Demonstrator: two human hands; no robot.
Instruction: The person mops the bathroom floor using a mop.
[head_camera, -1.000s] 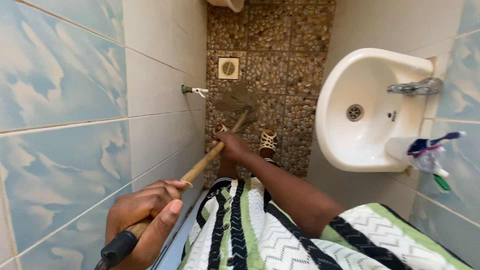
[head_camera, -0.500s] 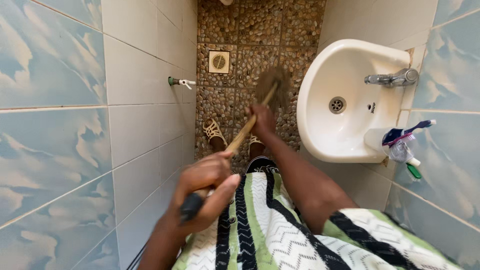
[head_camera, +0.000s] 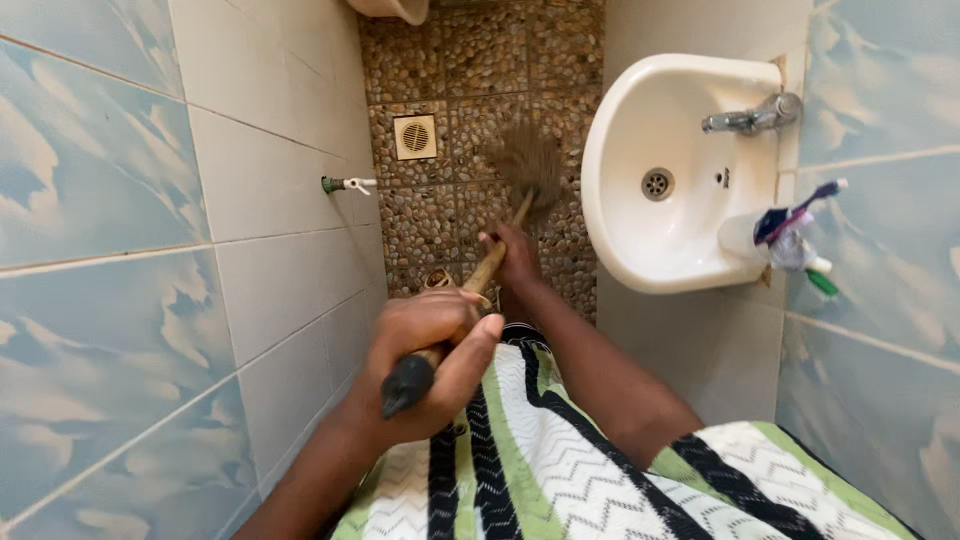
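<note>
A long wooden broom (head_camera: 489, 264) with a black rubber end cap runs from my chest down to the pebble-tiled floor (head_camera: 470, 60). My left hand (head_camera: 425, 350) grips its upper end near the cap. My right hand (head_camera: 513, 256) holds the stick lower down, close to the bristles. The brown bristle head (head_camera: 527, 162) is blurred and rests on the floor just left of the white sink (head_camera: 640, 240).
A square floor drain (head_camera: 414, 137) lies left of the bristles. A small green-and-white tap (head_camera: 343, 185) juts from the left tiled wall. The sink's metal faucet (head_camera: 752, 115) and a cup with toothbrushes (head_camera: 775, 235) sit at right. One sandalled foot (head_camera: 439, 279) shows.
The broom head swung from the left side of the floor to the right, beside the sink. My left hand moved from the left wall toward my chest. The view shifted right.
</note>
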